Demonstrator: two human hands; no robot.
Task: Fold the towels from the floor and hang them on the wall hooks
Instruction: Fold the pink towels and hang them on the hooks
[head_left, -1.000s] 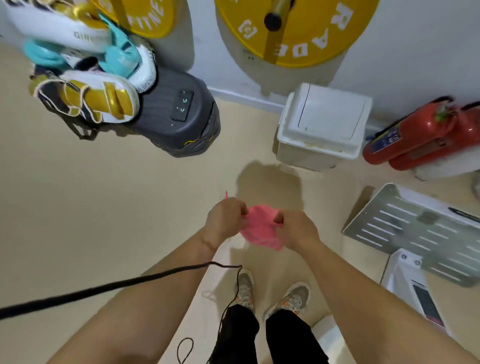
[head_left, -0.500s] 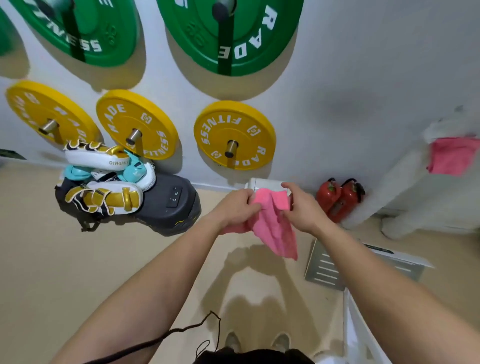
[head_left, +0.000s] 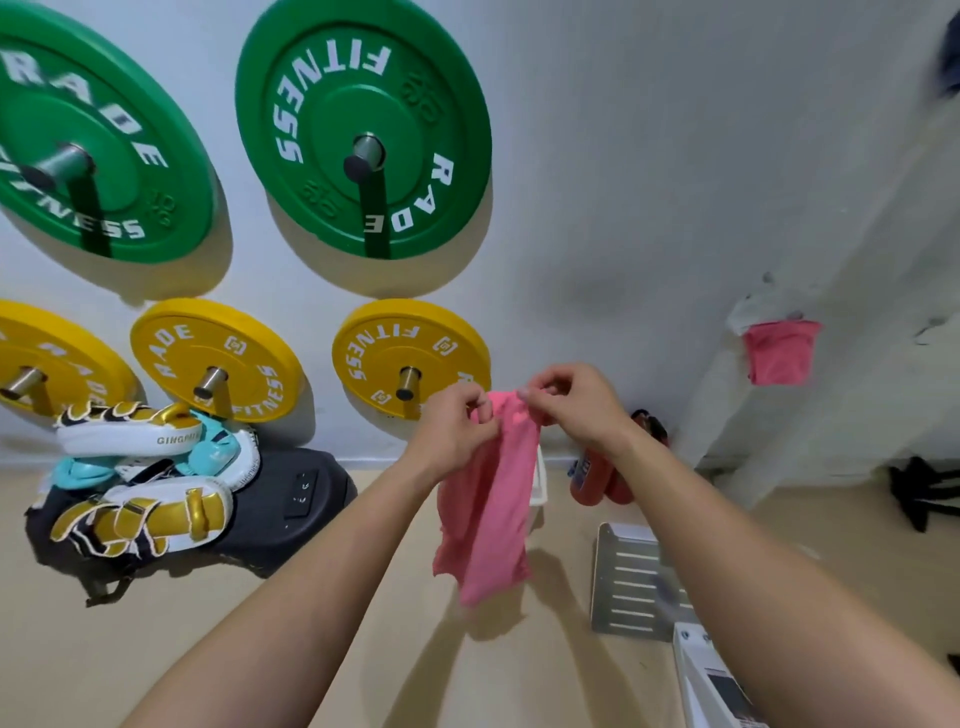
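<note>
Both hands pinch the top edge of a pink towel (head_left: 493, 509): left hand (head_left: 457, 426) and right hand (head_left: 571, 405) sit close together, fingers curled on the cloth. It hangs free in the air, off the floor (head_left: 78, 665), probably held high so it drapes straight for folding. It looks part-folded lengthwise, not sure. A second towel (head_left: 779, 351) already hangs on the wall (head_left: 649, 208) at right, likely this one's destination.

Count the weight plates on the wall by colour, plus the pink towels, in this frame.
Green weight plates: 2
Yellow weight plates: 3, the leftmost cut off by the frame edge
Pink towels: 2, one held, one hanging on the wall at right
Total: 7
</note>
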